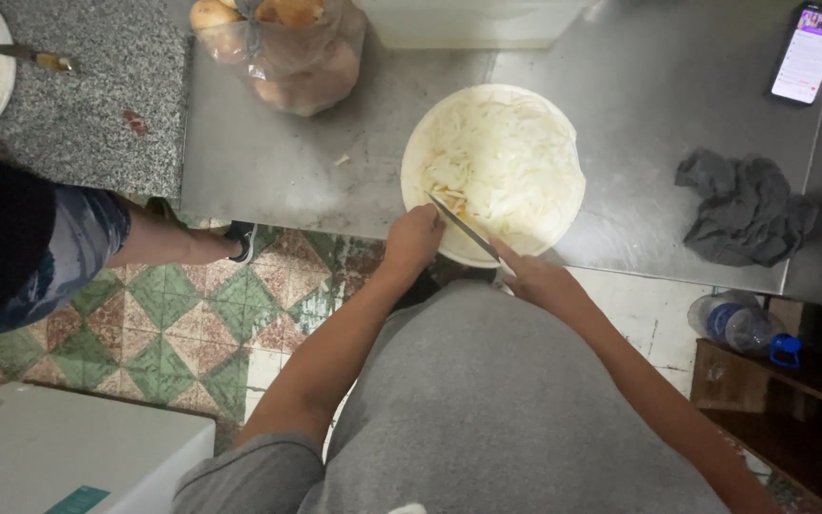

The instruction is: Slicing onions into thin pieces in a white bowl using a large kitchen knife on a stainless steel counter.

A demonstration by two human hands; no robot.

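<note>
Across the upper half of the frame runs our brushed steel table [639, 114], dull, scuffed and rectangular, its near edge cutting the middle of the picture. To the upper left a speckled grey stone slab [97, 105] butts against it. Below, at centre left, the floor [183, 333] shows worn tiles in green and rust diamond patterns.

Just above centre, at the table's near edge, sits our round white bowl [420, 143], smooth-rimmed and heaped with pale, limp onion slivers [506, 157]. At the right a crumpled grey cloth [744, 209] lies in soft folds, well apart from the bowl. At the top, a clear bag of rounded tan rolls [287, 48] slumps on the steel. A lit phone [808, 52] lies flat in the upper right corner.

Our right hand [539, 281] is closed around the handle of a knife [463, 228], whose thin, straight blade slants up and left over the bowl's lower rim. Our left hand [414, 240] is curled loosely at that rim, beside the blade's tip; we cannot tell whether it pinches anything.
</note>
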